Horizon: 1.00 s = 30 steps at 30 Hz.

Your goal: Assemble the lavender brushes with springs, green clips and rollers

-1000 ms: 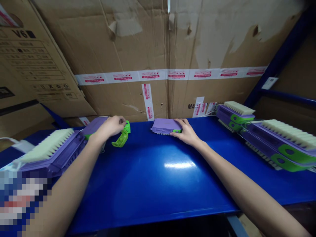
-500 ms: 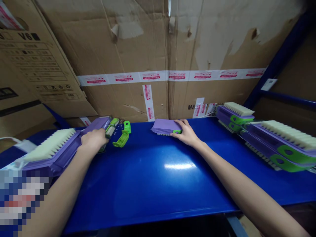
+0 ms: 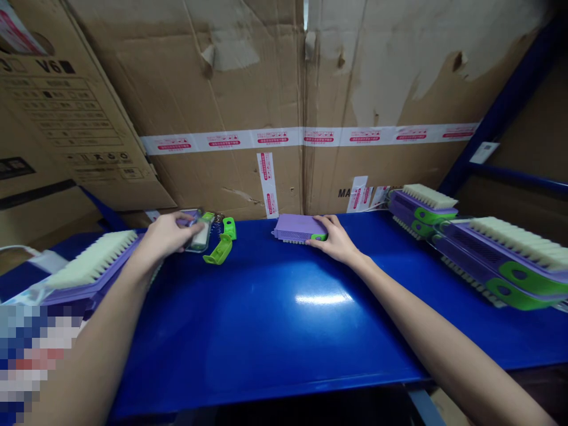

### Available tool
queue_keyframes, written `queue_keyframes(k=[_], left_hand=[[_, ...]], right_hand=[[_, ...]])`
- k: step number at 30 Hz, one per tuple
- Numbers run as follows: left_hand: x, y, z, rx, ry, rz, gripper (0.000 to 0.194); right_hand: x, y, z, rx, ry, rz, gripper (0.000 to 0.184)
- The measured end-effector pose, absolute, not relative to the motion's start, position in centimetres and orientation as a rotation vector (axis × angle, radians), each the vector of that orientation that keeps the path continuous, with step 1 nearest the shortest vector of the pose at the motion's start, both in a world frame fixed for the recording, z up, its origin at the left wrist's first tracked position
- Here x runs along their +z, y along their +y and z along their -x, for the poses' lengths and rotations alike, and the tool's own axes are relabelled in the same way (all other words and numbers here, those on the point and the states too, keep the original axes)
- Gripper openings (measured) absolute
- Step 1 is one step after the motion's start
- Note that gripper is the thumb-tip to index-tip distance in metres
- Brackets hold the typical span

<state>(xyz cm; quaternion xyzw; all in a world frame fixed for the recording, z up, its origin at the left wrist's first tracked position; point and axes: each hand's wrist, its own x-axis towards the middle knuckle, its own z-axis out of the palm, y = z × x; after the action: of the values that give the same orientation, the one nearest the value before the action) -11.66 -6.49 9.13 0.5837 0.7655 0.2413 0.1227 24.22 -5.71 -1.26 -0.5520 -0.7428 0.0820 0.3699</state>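
Note:
My right hand (image 3: pixel 335 239) is closed round the right end of a purple brush (image 3: pixel 299 226) with a green end piece and pale bristles facing down. It rests on the blue tabletop. At the left, my left hand (image 3: pixel 166 236) is bent over a small clear tray, its fingertips at a whitish block (image 3: pixel 202 235) that looks slightly blurred. A purple body behind these fingers is mostly hidden. Just right of the block lie several dark coil springs (image 3: pixel 217 222), a bright green end cap (image 3: pixel 229 227) and an olive-green clip (image 3: pixel 218 251).
More purple brushes with cream bristles stand stacked at the right (image 3: pixel 510 260) and far right back (image 3: pixel 421 207). Another brush (image 3: pixel 95 260) lies beside my left forearm, near a white plug with a cable (image 3: pixel 48 260). Taped cardboard (image 3: pixel 222 106) walls the back.
My left hand has risen and turned over the tray, off the purple body, with its fingertips now at the whitish block, which has shifted slightly. The right hand stays on its brush.

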Motion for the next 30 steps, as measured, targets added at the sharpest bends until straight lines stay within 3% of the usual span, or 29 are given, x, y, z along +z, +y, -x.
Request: queue_keyframes(k=[4,11,14,19,30], left_hand=[[9.8,-6.1,10.9,1.206,1.592,-1.192,0.034],[9.3,-5.1,9.9,1.256,1.245,-0.972,0.02],[8.7,-5.0,8.9,1.208,1.319,-1.037,0.02],[7.0,-5.1,6.4,0.954,1.734,-1.68,0.038],[4.3,-3.4,2.0,0.286,2.207,-2.333,0.037]], right_hand=[[-1.3,-5.7,-24.3,0.206,-1.907,1.397,0.07],[-1.2,-5.7,-24.3,0.228,-1.913,1.401,0.07],[-1.2,-5.7,-24.3,0.232,-1.909,1.408,0.071],[-1.3,-5.6,-24.3,0.222,-1.903,1.388,0.069],[-1.2,-5.6,-24.6,0.241,-1.92,1.354,0.073]])
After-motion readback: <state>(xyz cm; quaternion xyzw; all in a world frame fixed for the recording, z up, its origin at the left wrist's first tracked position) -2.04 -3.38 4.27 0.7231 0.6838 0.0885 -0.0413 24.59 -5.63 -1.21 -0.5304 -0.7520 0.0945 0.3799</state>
